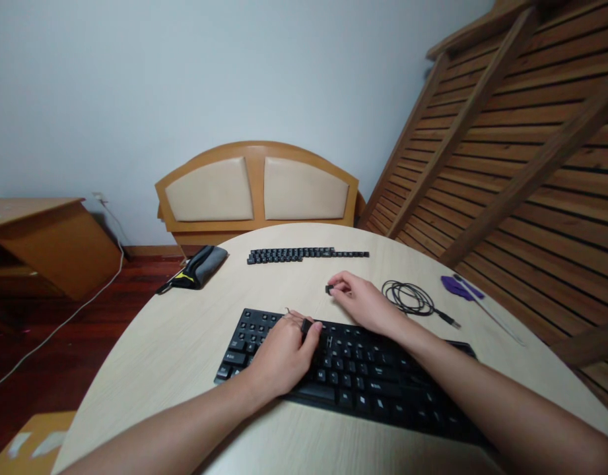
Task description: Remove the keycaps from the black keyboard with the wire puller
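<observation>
A black keyboard [318,394] lies at a slant on the round table, with bare sockets showing in its upper left rows. My left hand [284,346] rests over its left half, closed around a black-handled keycap puller [306,325] whose thin wire ends stick out past the fingers. Just beyond the keyboard's back edge, my right hand [356,297] pinches a small black keycap [329,289] between thumb and fingertips, low over the tabletop. Farther back, removed keycaps [284,254] sit in neat rows. My right forearm hides part of the keyboard's right side.
A coiled black USB cable [407,298] lies right of my right hand. Beyond it are a purple cloth [459,287] and a thin white stick-like brush [486,309]. A grey and black pouch [199,267] sits at the table's left edge. Wooden slats [506,152] lean at right.
</observation>
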The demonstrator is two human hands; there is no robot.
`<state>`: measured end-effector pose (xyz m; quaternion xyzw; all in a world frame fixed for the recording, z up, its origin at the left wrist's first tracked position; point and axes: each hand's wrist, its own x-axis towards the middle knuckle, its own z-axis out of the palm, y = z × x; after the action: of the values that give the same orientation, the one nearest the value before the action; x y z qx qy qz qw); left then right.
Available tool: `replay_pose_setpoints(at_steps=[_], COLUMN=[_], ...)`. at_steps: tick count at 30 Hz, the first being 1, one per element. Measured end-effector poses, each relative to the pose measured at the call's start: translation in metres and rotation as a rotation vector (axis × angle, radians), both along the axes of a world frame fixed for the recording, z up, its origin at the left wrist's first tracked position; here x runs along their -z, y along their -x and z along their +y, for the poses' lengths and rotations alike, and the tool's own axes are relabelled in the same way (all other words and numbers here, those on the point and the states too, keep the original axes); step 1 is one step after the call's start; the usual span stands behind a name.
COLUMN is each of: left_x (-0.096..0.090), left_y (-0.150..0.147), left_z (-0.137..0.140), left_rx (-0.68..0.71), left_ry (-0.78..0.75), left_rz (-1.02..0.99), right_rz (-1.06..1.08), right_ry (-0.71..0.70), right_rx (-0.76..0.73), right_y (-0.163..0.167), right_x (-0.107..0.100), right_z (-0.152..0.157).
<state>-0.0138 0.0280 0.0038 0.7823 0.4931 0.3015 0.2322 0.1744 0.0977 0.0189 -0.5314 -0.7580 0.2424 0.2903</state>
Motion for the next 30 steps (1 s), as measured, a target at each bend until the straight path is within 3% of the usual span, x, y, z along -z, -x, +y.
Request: replay_pose_setpoints(at_steps=[6,12,18,30], left_x=[-0.001,-0.003,-0.003,-0.004], left_y=[0.000,0.000,0.000,-0.001], left_z=[0.001,0.000,-0.001,0.000], left_rx=[0.001,-0.010,-0.003,-0.008], left_ry=[0.015,0.027,0.024,0.045], left_rz=[-0.011,0.017,0.008,0.036], right_rz=[-0.097,-0.214,-0.240,-0.203], right_ry=[0.031,0.104,0.105,-0.015], right_rx=[0.099,0.131,0.144,0.300], right_y=[0.021,0.038,0.047,0.056], right_x=[0.000,0.013,0.026,0.039], right_z=[0.076,0.112,0.128,0.122])
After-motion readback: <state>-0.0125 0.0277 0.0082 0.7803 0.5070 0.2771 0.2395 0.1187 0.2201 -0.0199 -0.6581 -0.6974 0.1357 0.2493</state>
